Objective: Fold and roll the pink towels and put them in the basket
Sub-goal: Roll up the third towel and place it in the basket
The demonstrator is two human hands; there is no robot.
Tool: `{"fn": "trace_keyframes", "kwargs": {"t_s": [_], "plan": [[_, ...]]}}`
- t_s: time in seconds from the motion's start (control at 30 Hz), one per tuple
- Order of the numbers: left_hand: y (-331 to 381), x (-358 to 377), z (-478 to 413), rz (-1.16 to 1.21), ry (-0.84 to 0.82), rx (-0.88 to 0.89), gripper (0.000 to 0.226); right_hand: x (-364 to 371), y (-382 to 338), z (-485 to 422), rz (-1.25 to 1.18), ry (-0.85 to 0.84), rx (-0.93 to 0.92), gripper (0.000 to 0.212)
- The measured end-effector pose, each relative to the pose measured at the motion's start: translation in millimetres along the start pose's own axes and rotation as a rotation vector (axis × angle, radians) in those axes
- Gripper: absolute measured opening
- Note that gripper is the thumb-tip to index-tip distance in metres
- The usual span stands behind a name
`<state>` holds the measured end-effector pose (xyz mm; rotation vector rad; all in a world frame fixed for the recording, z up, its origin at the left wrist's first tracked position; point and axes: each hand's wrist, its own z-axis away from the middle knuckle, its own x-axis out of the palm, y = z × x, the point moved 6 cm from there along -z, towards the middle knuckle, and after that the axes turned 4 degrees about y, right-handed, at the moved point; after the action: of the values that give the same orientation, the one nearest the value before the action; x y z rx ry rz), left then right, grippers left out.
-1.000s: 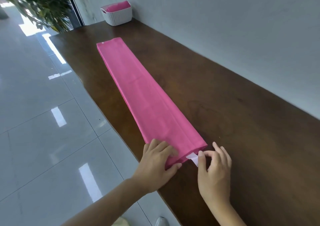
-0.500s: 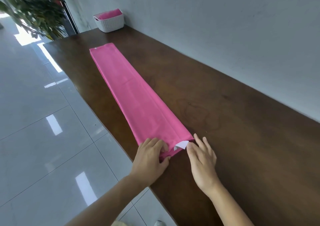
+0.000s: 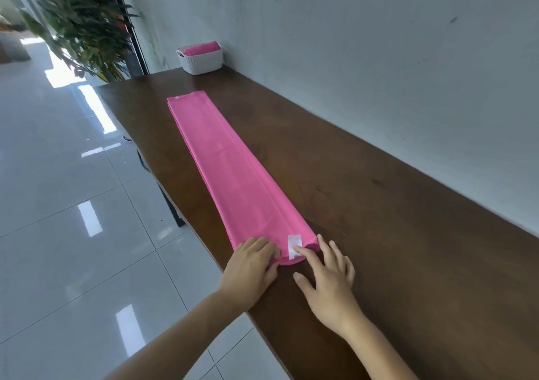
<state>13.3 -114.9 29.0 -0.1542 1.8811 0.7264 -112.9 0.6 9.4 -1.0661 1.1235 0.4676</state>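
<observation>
The tag [image 3: 294,245], which stuck out from under the towel [image 3: 233,175] half a second ago, now lies on top of its near end, under the index fingertip [image 3: 297,253] of the right hand [image 3: 329,280], whose fingers are spread and hold nothing. The left hand [image 3: 250,268] grips this one towel's near corner just left of that, fingers curled on top and thumb at the edge. One basket [image 3: 201,61] stands on the table [image 3: 379,233] far beyond both hands.
</observation>
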Motion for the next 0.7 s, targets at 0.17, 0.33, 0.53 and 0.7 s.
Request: {"fn": "trace_keyframes", "kwargs": {"t_s": [0.17, 0.33, 0.53, 0.7], "plan": [[-7.2, -4.3, 3.6, 0.07, -0.1, -0.019, 0.002, -7.2, -3.9, -8.4, 0.009, 0.099, -0.111, 0.034], [-14.5, -11.2, 1.8, 0.128, -0.233, -0.079, 0.002, -13.8, -14.5, -19.1, 0.147, 0.264, -0.302, 0.031], [-16.0, -16.8, 4.8, 0.057, -0.181, -0.2, 0.012, -17.5, -23.0, -25.2, 0.14, 0.311, -0.393, 0.012], [-8.4, -22.0, 7.0, -0.033, -0.007, -0.274, 0.013, -15.5, -25.3, -42.5, 0.142, 0.183, -0.418, 0.01]]}}
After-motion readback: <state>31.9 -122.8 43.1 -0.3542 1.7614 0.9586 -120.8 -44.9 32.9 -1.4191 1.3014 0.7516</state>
